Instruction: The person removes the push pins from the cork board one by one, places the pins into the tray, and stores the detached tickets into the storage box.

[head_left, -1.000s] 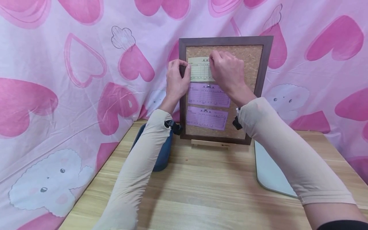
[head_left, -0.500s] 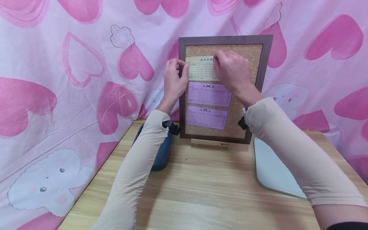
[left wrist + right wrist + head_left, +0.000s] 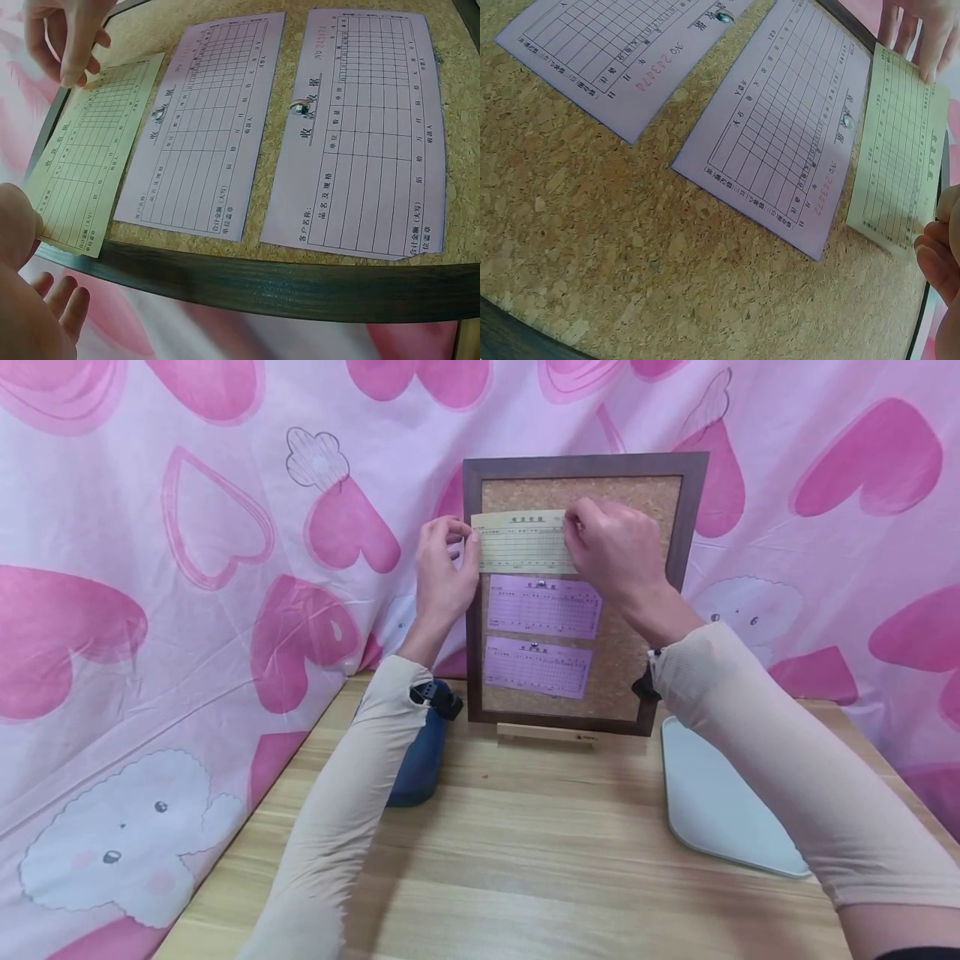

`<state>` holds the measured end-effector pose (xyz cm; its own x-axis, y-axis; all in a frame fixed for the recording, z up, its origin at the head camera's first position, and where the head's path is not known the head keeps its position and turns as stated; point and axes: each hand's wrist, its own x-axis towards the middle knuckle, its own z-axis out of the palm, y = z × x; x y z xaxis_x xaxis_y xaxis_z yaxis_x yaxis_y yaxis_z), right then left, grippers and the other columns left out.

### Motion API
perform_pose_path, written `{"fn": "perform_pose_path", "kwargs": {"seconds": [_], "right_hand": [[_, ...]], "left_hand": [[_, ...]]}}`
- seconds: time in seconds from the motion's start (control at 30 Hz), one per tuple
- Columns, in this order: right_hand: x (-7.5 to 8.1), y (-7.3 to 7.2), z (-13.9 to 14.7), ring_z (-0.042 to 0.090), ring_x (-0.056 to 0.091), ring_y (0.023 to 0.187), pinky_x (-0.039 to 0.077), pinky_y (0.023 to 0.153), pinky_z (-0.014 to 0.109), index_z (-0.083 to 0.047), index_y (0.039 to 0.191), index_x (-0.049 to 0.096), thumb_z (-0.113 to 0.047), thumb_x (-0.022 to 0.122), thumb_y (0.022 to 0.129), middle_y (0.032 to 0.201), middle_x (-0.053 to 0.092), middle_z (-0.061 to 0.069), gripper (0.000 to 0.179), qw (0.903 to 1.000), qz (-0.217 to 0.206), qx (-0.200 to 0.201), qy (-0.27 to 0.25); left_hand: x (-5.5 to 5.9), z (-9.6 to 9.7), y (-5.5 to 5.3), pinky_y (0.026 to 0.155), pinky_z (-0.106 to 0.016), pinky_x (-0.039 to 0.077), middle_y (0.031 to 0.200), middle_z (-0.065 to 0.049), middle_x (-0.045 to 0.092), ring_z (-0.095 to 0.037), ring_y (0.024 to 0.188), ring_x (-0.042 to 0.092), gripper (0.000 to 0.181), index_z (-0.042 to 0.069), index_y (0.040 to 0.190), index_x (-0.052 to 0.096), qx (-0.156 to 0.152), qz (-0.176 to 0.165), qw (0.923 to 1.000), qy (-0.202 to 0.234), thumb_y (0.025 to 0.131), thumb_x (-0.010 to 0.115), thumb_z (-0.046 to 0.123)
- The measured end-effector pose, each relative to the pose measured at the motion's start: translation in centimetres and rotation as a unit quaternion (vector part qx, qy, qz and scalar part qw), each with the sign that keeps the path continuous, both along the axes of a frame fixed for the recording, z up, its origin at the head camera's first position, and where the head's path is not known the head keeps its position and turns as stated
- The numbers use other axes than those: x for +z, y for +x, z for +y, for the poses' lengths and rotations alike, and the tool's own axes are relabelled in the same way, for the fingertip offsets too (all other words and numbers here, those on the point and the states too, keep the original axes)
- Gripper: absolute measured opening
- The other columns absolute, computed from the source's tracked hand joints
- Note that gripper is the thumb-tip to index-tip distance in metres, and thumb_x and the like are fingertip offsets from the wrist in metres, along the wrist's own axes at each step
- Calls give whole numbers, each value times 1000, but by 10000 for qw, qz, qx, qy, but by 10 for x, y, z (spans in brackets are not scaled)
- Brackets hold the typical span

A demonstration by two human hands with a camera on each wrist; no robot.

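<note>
A pale yellow receipt slip lies across the upper part of the framed cork board, its left end overlapping the dark frame. My left hand pinches that end between thumb and fingers, thumb on the printed side in the left wrist view. At the slip's upper right corner, my right hand pinches the paper with curled fingers. Below the yellow slip hang two purple receipt slips, an upper one and a lower one. Each bears a shiny pushpin near its top edge.
The board stands on a small wooden easel on the wood-grain table. A blue bin sits behind my left forearm. To the right lies a pale board, partly under my right forearm. A pink heart-patterned cloth hangs behind.
The yellow slip has shifted left with my left hand, so its end now overlaps the frame. My right hand has moved right along the slip, uncovering more of its print.
</note>
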<state>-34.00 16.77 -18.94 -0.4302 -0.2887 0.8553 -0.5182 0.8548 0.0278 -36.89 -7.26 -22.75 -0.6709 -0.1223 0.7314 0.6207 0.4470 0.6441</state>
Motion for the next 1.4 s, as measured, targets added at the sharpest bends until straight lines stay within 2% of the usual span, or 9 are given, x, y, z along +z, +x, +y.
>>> {"fn": "perform_pose_path", "kwargs": {"seconds": [0.27, 0.53, 0.87, 0.9, 1.1, 1.13, 1.2, 1.3, 1.4], "right_hand": [[-5, 8, 9, 36, 67, 65, 53, 56, 50, -1, 110, 77, -12, 60, 107, 88, 79, 18, 21, 9995, 274, 151, -22], [-15, 19, 19, 33, 63, 59, 47, 50, 46, -3, 110, 76, -15, 63, 105, 86, 78, 17, 18, 9984, 491, 265, 82], [-24, 32, 35, 37, 75, 73, 55, 57, 45, -1, 115, 79, -12, 67, 105, 100, 82, 19, 20, 9982, 474, 363, 48], [-25, 34, 37, 38, 76, 76, 56, 60, 46, -1, 115, 79, -12, 67, 105, 102, 82, 20, 19, 9981, 483, 372, 4], [-30, 48, 50, 39, 79, 88, 62, 75, 50, 1, 118, 78, -10, 67, 105, 107, 82, 21, 20, 9977, 291, 444, -413], [-32, 51, 52, 38, 79, 88, 62, 75, 48, 1, 119, 78, -10, 67, 105, 108, 82, 21, 21, 9975, 238, 449, -495], [-35, 56, 56, 36, 79, 86, 60, 76, 38, -1, 119, 79, -11, 68, 105, 106, 83, 19, 21, 9965, 219, 434, -674], [-40, 62, 61, 34, 77, 80, 49, 78, 17, -3, 119, 80, -12, 69, 104, 102, 83, 18, 20, 9944, 208, 417, -950], [-47, 68, 66, 34, 74, 78, 36, 80, 7, -4, 118, 81, -12, 70, 103, 98, 82, 18, 20, 9916, 192, 420, -1206]], "left_hand": [[-2, -6, 6, 101, -28, 60, 140, -16, 61, -25, 121, 70, 22, -1, 116, 70, 3, 116, 9999, 100, 106, 66, 18], [-6, -12, 15, 99, -32, 62, 138, -14, 63, -23, 119, 71, 21, 0, 116, 70, -77, 245, 9994, 221, 105, 68, 18], [-9, -17, 31, 100, -29, 60, 109, -12, 77, -18, 107, 75, 16, 2, 114, 69, -393, 281, 9987, 174, 105, 67, 15], [-9, -17, 34, 101, -30, 60, 108, -12, 78, -18, 106, 75, 16, 2, 114, 69, -424, 270, 9986, 150, 106, 68, 16], [-1, -10, 75, 103, -51, 60, 108, -27, 77, -37, 104, 76, 15, -9, 114, 65, -756, 392, 9962, 183, 105, 65, 3], [0, -10, 81, 102, -54, 60, 107, -30, 76, -40, 104, 75, 15, -11, 113, 65, -815, 429, 9955, 210, 104, 65, 0], [-4, -11, 82, 101, -55, 60, 107, -30, 76, -40, 102, 75, 15, -12, 113, 65, -871, 457, 9949, 218, 104, 65, 0], [-14, -15, 77, 99, -54, 61, 107, -28, 77, -38, 101, 75, 16, -9, 115, 66, -861, 434, 9949, 294, 104, 66, 2], [-27, -21, 70, 96, -51, 62, 107, -23, 78, -34, 100, 76, 17, -5, 116, 68, -797, 421, 9954, 332, 105, 68, 8]]}}
